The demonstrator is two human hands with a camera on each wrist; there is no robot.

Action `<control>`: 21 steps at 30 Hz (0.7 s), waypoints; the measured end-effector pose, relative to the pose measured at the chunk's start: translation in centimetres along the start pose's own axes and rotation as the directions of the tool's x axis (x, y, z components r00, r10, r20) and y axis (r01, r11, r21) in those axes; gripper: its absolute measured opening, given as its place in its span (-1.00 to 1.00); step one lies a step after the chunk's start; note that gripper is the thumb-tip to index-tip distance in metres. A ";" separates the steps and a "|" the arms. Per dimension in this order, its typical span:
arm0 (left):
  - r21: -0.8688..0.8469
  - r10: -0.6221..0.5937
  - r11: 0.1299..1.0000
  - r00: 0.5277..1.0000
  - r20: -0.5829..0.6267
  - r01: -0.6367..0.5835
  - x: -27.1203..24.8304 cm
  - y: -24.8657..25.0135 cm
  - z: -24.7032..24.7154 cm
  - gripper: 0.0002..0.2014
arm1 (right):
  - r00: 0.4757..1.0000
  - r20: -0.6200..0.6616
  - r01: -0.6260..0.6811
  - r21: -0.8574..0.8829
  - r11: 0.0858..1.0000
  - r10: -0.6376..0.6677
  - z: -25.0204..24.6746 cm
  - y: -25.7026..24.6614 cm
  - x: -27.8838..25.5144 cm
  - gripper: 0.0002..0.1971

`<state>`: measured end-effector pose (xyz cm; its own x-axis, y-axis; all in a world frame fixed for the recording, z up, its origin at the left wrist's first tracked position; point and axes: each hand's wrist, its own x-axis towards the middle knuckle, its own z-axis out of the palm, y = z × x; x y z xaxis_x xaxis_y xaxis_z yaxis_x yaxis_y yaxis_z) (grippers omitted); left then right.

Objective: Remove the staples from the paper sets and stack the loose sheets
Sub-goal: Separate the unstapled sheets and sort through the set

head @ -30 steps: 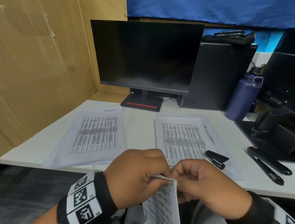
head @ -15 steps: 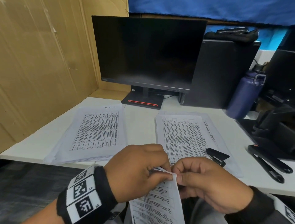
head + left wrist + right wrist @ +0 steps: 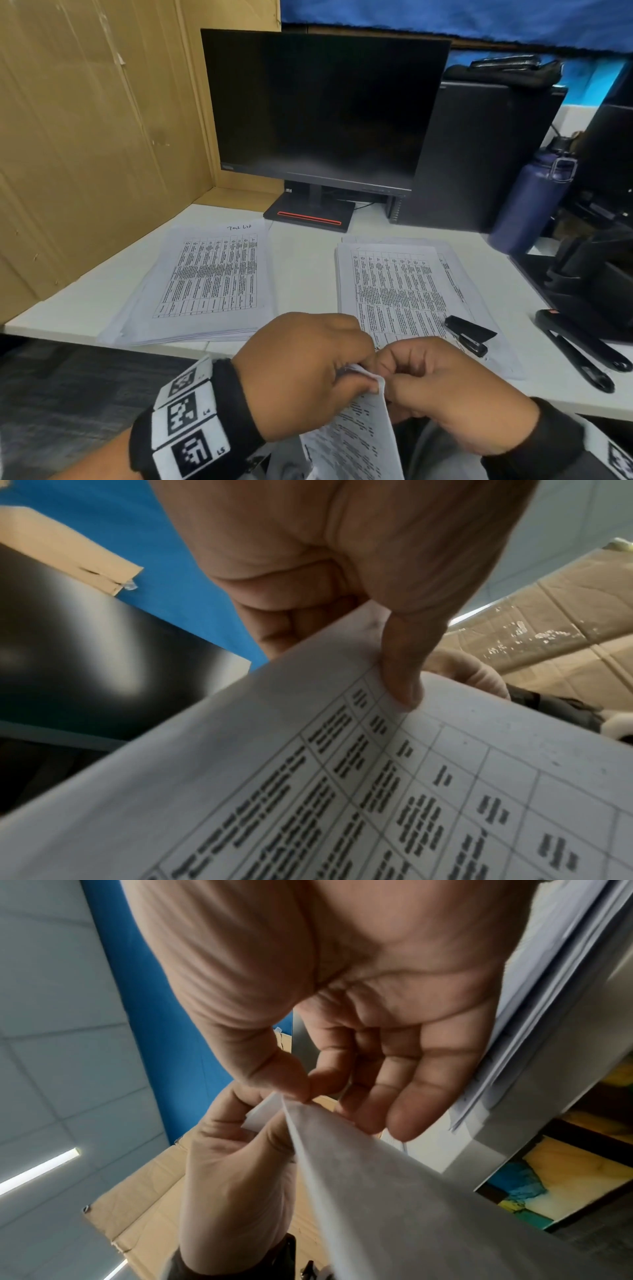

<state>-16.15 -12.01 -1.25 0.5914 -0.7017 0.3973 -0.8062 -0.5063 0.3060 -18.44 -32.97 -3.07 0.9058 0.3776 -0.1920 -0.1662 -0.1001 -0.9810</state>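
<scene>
I hold a printed paper set [image 3: 356, 435] in front of the desk edge, its top corner between both hands. My left hand [image 3: 368, 373] pinches that corner; its thumb presses the printed page [image 3: 342, 791] in the left wrist view. My right hand [image 3: 387, 377] pinches the same corner with thumb and forefinger, seen close in the right wrist view [image 3: 304, 1093]. The staple itself is hidden by my fingers. Two paper stacks lie on the desk: one at the left [image 3: 209, 284], one at the right [image 3: 400, 291]. A black staple remover [image 3: 469, 332] rests on the right stack.
A dark monitor [image 3: 322, 109] stands at the back of the white desk [image 3: 301, 260], with a cardboard wall [image 3: 85, 137] on the left. A purple bottle [image 3: 534, 202], a black computer case [image 3: 479, 154] and black tools [image 3: 582, 349] crowd the right side.
Both hands stay pinched on the paper corner; the sheet hanging below them has shifted slightly. The stacks and staple remover have not moved.
</scene>
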 end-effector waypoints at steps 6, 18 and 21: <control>0.195 0.096 0.976 0.995 0.009 -0.096 -0.3 0.4 0.9 -0.69 | 0.995 -0.008 0.088 -0.321 0.943 -0.095 0.0 0.4 -0.3 -0.92; 0.000 0.044 0.999 0.999 0.018 -0.044 -0.4 -0.8 0.8 -0.93 | 0.977 -0.067 0.162 -0.380 0.911 -0.202 0.3 0.5 -0.2 -0.79; -0.012 0.036 0.999 0.999 0.002 -0.036 -0.4 -0.8 0.7 -0.93 | 0.987 -0.010 0.150 -0.273 0.950 -0.159 0.1 0.0 -0.3 -0.85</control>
<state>-15.74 -11.68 -2.27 0.5618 -0.7207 0.4062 -0.8269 -0.4745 0.3017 -18.80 -32.98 -3.06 0.9245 0.3797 -0.0334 0.0844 -0.2895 -0.9534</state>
